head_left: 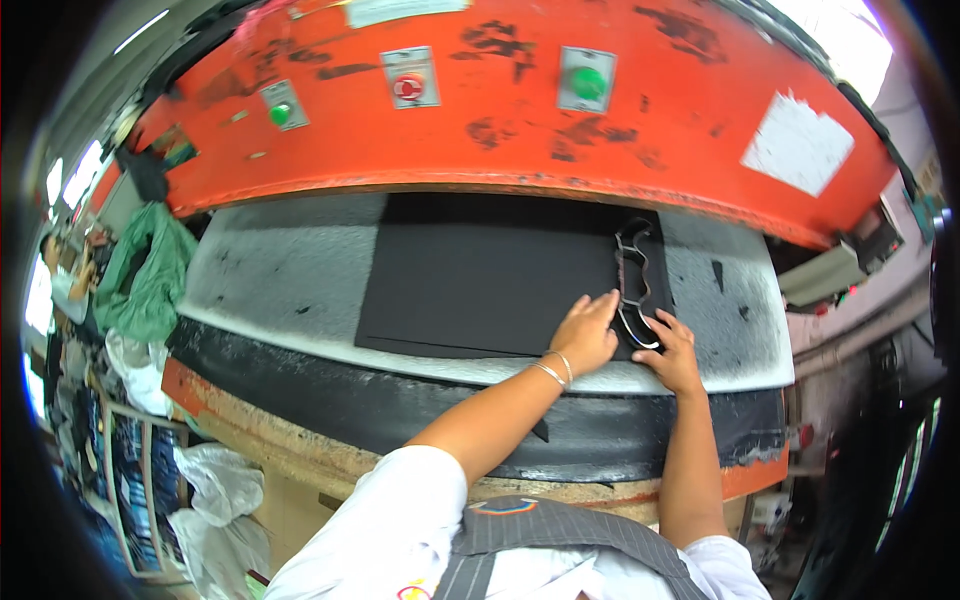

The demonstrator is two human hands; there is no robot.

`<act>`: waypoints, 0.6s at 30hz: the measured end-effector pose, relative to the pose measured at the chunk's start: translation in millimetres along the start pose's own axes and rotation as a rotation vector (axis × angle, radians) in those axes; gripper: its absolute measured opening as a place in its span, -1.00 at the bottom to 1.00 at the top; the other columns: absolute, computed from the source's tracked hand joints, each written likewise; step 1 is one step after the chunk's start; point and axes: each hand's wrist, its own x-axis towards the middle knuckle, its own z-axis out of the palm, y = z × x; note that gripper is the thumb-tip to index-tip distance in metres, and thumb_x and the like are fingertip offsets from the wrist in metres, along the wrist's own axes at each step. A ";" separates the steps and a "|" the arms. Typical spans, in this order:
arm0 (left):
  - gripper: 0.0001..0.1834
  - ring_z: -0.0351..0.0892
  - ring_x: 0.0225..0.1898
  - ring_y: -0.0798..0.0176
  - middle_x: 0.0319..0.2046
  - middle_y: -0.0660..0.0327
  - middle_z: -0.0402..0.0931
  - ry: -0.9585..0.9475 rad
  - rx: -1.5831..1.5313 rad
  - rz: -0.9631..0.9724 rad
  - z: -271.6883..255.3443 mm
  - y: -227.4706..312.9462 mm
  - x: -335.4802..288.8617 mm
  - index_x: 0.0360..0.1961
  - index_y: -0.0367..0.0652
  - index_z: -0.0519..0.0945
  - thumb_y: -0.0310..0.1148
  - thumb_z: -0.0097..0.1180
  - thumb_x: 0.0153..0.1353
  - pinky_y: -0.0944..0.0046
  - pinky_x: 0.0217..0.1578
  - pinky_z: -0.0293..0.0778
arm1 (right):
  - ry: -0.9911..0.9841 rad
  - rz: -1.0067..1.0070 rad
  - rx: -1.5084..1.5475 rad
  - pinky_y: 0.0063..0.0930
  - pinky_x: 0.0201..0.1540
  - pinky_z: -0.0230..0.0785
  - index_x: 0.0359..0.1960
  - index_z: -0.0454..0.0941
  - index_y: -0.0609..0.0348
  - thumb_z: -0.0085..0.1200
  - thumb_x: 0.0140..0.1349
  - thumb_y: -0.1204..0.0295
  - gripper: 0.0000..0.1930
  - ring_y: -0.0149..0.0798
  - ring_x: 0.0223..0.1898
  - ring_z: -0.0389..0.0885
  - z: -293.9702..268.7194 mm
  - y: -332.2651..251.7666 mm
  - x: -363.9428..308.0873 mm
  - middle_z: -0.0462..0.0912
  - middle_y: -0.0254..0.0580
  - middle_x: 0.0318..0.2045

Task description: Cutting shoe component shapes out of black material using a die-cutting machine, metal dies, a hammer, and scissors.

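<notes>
A wavy-outlined metal cutting die (622, 290) stands on edge near the right end of a black sheet (490, 270). My left hand (588, 334) rests on the sheet, its fingers stretched forward and the fingertips against the die's left side. At the die's near end, my right hand (676, 354) has its thumb and fingers around the rim. The sheet lies on a worn grey-white press bed (280, 270), and its near edge shows more than one layer.
A red press head (330, 150) spans the far side, bearing green buttons (588, 83) and a red button (408, 87). Dark scraps (718, 275) lie on the bed at right. Green cloth (150, 265) and white sacks (220, 485) are at left, with another person (72, 285) beyond.
</notes>
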 end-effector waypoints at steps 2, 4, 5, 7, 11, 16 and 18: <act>-0.30 0.28 0.30 0.04 0.24 -0.12 0.31 -0.023 0.010 -0.035 -1.1 0.7 -0.9 0.32 -0.35 0.19 -0.39 -0.03 0.11 0.07 0.39 0.00 | -0.007 0.029 0.020 -0.07 0.30 0.07 0.08 0.59 -0.09 0.46 -0.28 0.26 -0.29 0.10 0.25 0.22 -1.8 -3.9 -1.9 0.42 -0.07 0.22; -0.30 0.26 0.30 0.04 0.24 -0.13 0.31 -0.019 0.003 -0.022 -1.6 2.3 -1.1 0.32 -0.36 0.19 -0.38 -0.03 0.11 0.07 0.39 -0.01 | 0.001 0.035 0.010 -0.07 0.30 0.09 0.09 0.59 -0.09 0.47 -0.28 0.28 -0.29 0.11 0.26 0.20 -2.9 -5.9 -3.8 0.41 -0.07 0.23; -0.30 0.27 0.30 0.04 0.23 -0.12 0.31 -0.008 -0.003 -0.022 -2.9 2.4 -3.0 0.32 -0.37 0.19 -0.40 -0.02 0.11 0.06 0.39 0.00 | -0.012 0.034 0.012 -0.09 0.30 0.09 0.09 0.59 -0.09 0.47 -0.27 0.27 -0.29 0.10 0.26 0.21 -2.0 -7.2 -3.7 0.41 -0.08 0.23; -0.29 0.26 0.31 0.04 0.24 -0.12 0.30 -0.038 -0.034 -0.033 -5.9 2.6 -0.9 0.32 -0.37 0.17 -0.42 -0.02 0.10 0.06 0.39 -0.02 | -0.024 -0.013 -0.005 -0.11 0.30 0.09 0.09 0.58 -0.09 0.47 -0.27 0.24 -0.28 0.08 0.24 0.24 -4.2 -3.0 -0.7 0.41 -0.08 0.23; -0.38 0.44 0.18 0.08 0.12 -0.07 0.45 0.063 -0.278 -0.109 -18.2 -15.4 -3.3 0.25 -0.32 0.32 -0.45 0.07 0.11 0.13 0.28 0.22 | -0.036 0.000 -0.014 -0.12 0.30 0.10 0.12 0.55 -0.10 0.47 -0.24 0.23 -0.27 0.07 0.21 0.28 2.2 -14.8 5.6 0.42 -0.08 0.23; -0.81 0.62 -0.24 0.27 -0.25 0.14 0.63 0.731 -0.302 -0.176 -151.2 -33.8 20.2 -0.21 -0.25 0.63 -0.45 0.20 0.14 0.29 -0.15 0.53 | -0.019 0.062 0.017 -0.11 0.29 0.11 0.19 0.47 -0.05 0.47 -0.23 0.17 -0.19 0.08 0.25 0.27 -12.3 -8.1 -0.2 0.41 -0.06 0.23; -0.67 0.54 -0.18 0.08 -0.21 0.05 0.53 0.963 -0.108 -0.131 -231.6 -50.3 30.2 -0.11 -0.26 0.56 -0.40 0.28 0.09 0.17 -0.13 0.48 | 0.073 0.013 -0.051 -0.12 0.28 0.11 0.19 0.45 0.01 0.45 -0.19 0.18 -0.21 0.07 0.23 0.29 -14.7 -31.7 1.4 0.42 -0.04 0.22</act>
